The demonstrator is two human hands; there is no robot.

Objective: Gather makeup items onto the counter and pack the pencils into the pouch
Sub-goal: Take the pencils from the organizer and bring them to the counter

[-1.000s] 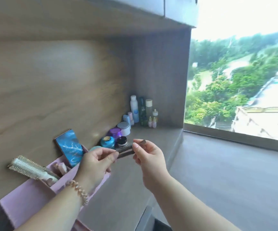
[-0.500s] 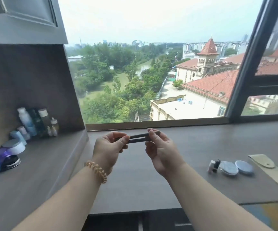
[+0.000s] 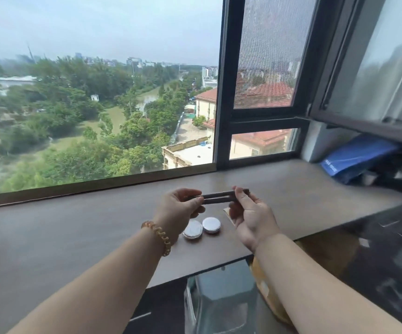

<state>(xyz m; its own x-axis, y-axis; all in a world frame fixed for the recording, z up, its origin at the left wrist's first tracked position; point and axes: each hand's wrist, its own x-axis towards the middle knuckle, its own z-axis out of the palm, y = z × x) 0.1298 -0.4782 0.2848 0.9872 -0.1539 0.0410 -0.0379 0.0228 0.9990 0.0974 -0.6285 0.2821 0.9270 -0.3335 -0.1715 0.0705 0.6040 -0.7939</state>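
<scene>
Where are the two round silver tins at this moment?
In the head view, the two round tins sit side by side on the counter, just below the left hand and the pencils.

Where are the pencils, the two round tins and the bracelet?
pencils (image 3: 217,198), head view, mid-shaft between the hands
tins (image 3: 211,224), head view, lid of the right tin
bracelet (image 3: 159,235), head view, beads on the left wrist

two pencils (image 3: 218,198) are held side by side, level, above the counter (image 3: 74,232), the left hand (image 3: 179,209) at their left ends and the right hand (image 3: 250,215) at their right ends. below the hands, two round tins (image 3: 201,228) are set touching each other near the counter's front edge. a flat packet (image 3: 354,157) is propped at the far right corner, under the window.
</scene>
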